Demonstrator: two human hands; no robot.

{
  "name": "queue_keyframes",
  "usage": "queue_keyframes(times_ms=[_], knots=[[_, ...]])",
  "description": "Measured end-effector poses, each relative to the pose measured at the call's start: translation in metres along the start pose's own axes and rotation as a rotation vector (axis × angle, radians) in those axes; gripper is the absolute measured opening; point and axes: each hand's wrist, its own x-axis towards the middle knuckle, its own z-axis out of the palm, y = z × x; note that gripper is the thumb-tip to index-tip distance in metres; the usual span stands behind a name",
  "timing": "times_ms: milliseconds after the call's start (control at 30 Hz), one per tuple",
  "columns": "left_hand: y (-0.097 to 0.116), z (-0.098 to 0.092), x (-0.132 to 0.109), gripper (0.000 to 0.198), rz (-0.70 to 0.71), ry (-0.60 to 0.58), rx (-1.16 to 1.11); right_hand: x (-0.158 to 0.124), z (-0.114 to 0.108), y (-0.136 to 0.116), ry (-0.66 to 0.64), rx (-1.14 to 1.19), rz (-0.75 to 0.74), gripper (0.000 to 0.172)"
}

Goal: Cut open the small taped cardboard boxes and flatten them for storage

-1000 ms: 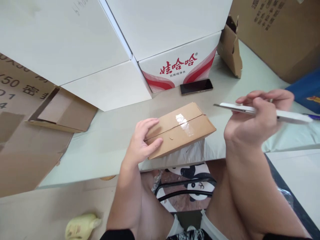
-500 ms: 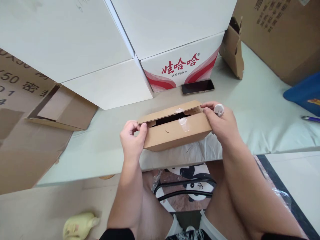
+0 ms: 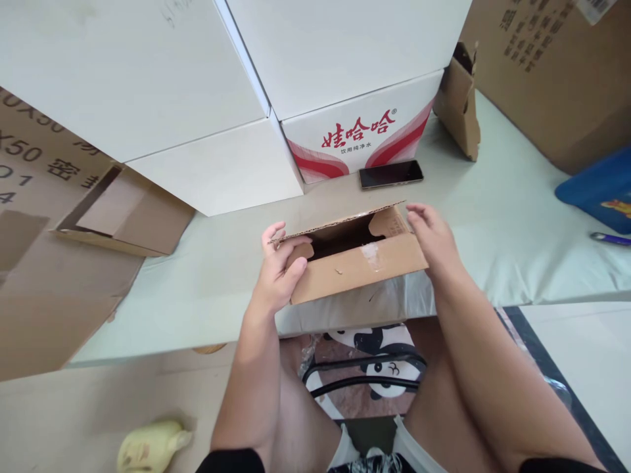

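Observation:
A small brown cardboard box (image 3: 357, 269) sits at the front edge of the pale green table (image 3: 217, 276). Its top flaps are parted and the inside looks dark. My left hand (image 3: 279, 269) grips the box's left end, with the thumb on the front flap and the fingers on the raised rear flap. My right hand (image 3: 434, 240) rests against the right end, fingers curled over the corner and pulling the flaps apart. Cut clear tape shows on the front flap.
A black phone (image 3: 391, 175) lies behind the box, before a white carton with red print (image 3: 359, 131). Large white cartons stand at the back. Flat cardboard (image 3: 123, 217) lies at left, a blue object (image 3: 599, 190) and a pen (image 3: 610, 239) at right, a torn cardboard piece (image 3: 458, 105) behind.
One second ago my right hand held a white utility knife above the sealed box. The knife is out of sight now, and both hands have pulled the flaps wider open.

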Motion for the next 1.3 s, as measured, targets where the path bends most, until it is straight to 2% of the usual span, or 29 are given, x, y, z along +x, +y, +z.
queue_keyframes(times_ms=[100,233,367,500,633,800,900,1000,1300], knots=[[0.003,0.002,0.0,0.06,0.047,0.108,0.025,-0.01,-0.003,-0.017,0.037,0.215,-0.077,0.032],[0.002,0.002,0.003,0.046,0.175,0.268,-0.022,-0.022,-0.003,-0.031,-0.111,0.401,-0.226,0.038],[-0.002,-0.003,0.003,0.041,0.257,0.261,-0.103,-0.026,0.0,-0.03,-0.203,0.462,-0.242,0.042],[-0.002,-0.005,0.001,0.04,0.307,0.189,-0.247,-0.023,0.005,-0.026,-0.249,0.339,-0.069,0.049],[-0.001,-0.001,-0.001,0.041,0.283,0.262,-0.415,-0.019,0.011,-0.023,-0.308,0.198,0.132,0.047],[-0.005,0.003,-0.001,0.039,0.22,0.359,-0.514,-0.013,0.01,-0.025,-0.288,-0.043,0.113,0.041],[-0.008,0.004,0.0,0.034,0.216,0.467,-0.513,-0.01,0.008,-0.027,-0.294,-0.086,0.086,0.035],[-0.007,0.004,0.001,0.034,0.208,0.548,-0.528,-0.01,0.008,-0.027,-0.286,-0.101,0.066,0.036],[-0.001,0.004,0.003,0.031,0.25,0.585,-0.499,-0.01,0.007,-0.023,-0.223,-0.053,0.033,0.035]])
